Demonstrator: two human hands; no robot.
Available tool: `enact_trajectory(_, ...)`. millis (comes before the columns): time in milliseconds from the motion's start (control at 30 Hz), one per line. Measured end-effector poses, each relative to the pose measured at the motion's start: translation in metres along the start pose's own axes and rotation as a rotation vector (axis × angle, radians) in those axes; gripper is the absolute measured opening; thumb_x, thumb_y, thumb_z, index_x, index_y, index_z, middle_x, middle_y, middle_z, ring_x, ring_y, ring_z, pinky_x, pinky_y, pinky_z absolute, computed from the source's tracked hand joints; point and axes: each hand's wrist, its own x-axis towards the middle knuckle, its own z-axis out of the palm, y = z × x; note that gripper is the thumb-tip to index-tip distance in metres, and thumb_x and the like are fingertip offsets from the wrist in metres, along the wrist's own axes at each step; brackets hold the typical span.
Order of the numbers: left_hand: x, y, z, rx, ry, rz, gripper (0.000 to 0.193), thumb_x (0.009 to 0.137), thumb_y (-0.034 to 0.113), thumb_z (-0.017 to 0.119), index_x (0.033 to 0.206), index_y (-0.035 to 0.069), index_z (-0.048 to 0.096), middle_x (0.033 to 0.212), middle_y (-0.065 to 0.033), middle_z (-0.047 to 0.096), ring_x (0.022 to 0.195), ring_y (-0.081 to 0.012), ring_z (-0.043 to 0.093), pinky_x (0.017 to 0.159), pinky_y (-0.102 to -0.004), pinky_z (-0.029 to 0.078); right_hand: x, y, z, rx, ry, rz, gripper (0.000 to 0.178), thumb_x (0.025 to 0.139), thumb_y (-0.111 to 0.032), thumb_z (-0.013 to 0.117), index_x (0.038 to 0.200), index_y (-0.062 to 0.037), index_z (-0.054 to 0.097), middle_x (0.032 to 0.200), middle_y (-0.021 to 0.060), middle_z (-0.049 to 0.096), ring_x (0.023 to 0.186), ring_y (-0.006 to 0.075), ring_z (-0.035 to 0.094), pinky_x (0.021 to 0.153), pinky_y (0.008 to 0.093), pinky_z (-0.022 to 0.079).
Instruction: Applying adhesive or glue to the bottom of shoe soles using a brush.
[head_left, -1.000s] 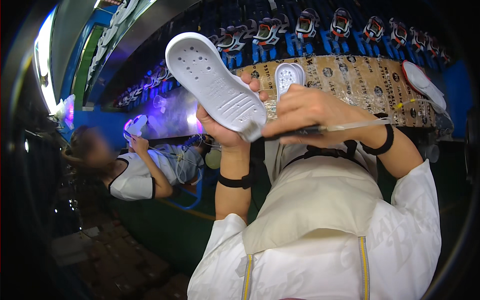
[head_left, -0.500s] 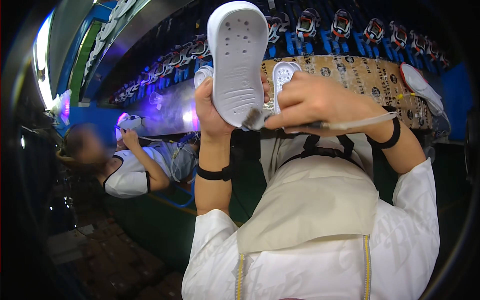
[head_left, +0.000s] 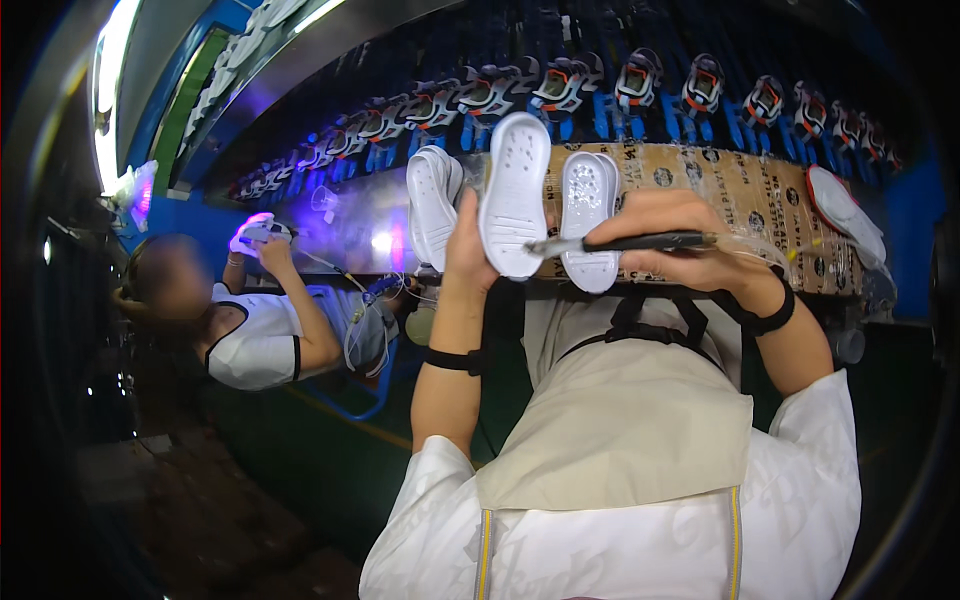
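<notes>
My left hand (head_left: 470, 248) is closed around the lower left edge of a white shoe sole (head_left: 514, 185), its dimpled and ridged inner face turned up. In my closed right hand (head_left: 675, 240) is a brush (head_left: 640, 242) with a black handle and a clear tube trailing from it. The brush tip is at the lower end of that sole and seems to touch it. Just right of it, under the brush, lies another white sole (head_left: 588, 205) with a wet-looking shine, a further one partly hidden behind it. Several white soles (head_left: 428, 200) are grouped on the left.
The bench has a cardboard cover (head_left: 735, 215) with a white shoe part (head_left: 840, 210) at its right end. Beyond it runs a row of shoes (head_left: 640, 78) on blue holders. To the left, a co-worker (head_left: 265, 335) holds a white shoe (head_left: 258, 233).
The sole in my left hand has gone down and away from the camera, toward the bench. My right hand has moved slightly right and the brush now shows along its length.
</notes>
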Motion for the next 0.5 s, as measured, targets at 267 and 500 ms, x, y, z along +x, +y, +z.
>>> enact_trajectory(267,-0.046,0.010,-0.016,1.559,0.778,0.934,0.035,0.098,0.021,0.061,0.116,-0.008,0.068,0.097,-0.0259,0.072,0.084,-0.0486,0.066,0.083,-0.0510,0.053,-0.060,0.059,0.006,-0.036,0.319,0.258,0.029,0.088,-0.010,0.069,0.116,-0.0012,0.072,0.105,0.0127,0.072,0.095,0.0244,0.066,0.087,0.0346,0.050)
enact_trajectory(500,-0.047,0.035,-0.058,1.601,0.981,0.096,0.096,0.084,0.045,0.075,0.143,-0.020,0.036,0.120,-0.0445,0.060,0.115,-0.0536,0.061,0.100,-0.0521,0.047,-0.099,0.100,0.005,0.010,0.454,0.415,0.026,0.091,-0.010,0.067,0.115,0.0007,0.071,0.106,0.0130,0.071,0.096,0.0240,0.066,0.087,0.0330,0.050)
